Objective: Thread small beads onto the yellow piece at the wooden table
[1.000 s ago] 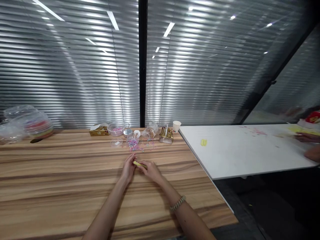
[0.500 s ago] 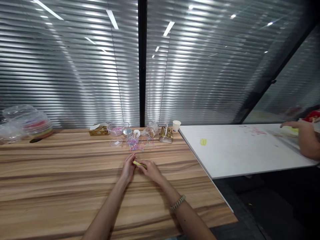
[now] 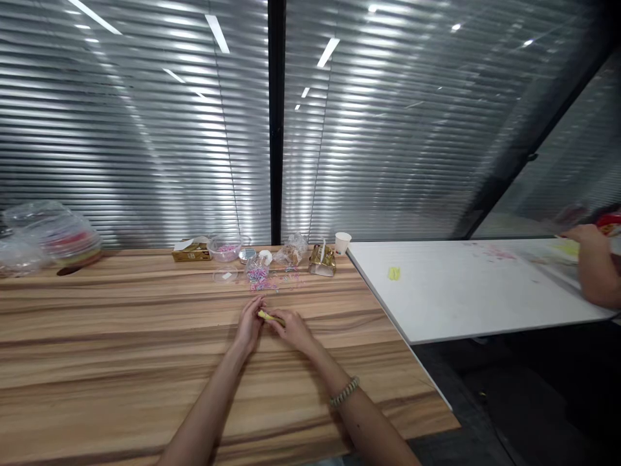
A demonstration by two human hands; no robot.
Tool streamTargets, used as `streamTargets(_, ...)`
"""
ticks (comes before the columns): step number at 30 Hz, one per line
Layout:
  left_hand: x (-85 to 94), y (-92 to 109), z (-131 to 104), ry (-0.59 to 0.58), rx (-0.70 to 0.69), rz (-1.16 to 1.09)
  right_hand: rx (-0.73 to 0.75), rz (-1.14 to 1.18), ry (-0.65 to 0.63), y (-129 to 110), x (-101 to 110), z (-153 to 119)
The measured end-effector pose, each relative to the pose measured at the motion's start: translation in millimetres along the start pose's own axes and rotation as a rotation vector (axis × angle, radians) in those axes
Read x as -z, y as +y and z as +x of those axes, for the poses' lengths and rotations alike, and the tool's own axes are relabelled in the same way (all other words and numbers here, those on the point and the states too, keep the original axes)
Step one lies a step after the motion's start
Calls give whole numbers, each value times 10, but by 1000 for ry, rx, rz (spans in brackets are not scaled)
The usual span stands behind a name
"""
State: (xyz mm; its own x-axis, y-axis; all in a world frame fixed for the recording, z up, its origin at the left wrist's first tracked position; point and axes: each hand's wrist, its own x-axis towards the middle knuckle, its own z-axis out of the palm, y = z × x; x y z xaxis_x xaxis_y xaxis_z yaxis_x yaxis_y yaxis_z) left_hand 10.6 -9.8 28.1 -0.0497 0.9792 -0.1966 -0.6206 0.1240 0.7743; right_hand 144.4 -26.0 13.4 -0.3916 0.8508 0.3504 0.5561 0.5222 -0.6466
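Note:
A small yellow strip [image 3: 270, 317], its exact kind too small to make out, is held between my two hands over the wooden table [image 3: 145, 362]. My right hand [image 3: 290, 328] pinches its right part between thumb and fingers. At the other end, my left hand [image 3: 250, 322] has its fingers curled around the strip's tip, partly hiding it. Just beyond my hands lies a scatter of small pink, blue and purple pieces [image 3: 272, 283]. They spread from a clear bag [image 3: 257, 270] holding more of the same.
Along the table's back stand a clear bowl [image 3: 224, 248], gold tissue packs [image 3: 322, 260], a crumpled clear bag [image 3: 295, 248] and a paper cup [image 3: 342, 243]. Plastic-wrapped coloured discs [image 3: 68, 239] lie left. A yellow piece [image 3: 394, 273] rests on the white table [image 3: 436, 304], where another person's hand [image 3: 587, 236] works.
My hands keep almost the same hold on the yellow strip. At the far right, the other person's hand has shifted slightly.

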Motion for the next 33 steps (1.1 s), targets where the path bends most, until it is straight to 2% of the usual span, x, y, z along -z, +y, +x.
streamTargets(33, -4, -26, 13, 24, -10, 10, 1, -33, -10, -15, 19, 6)
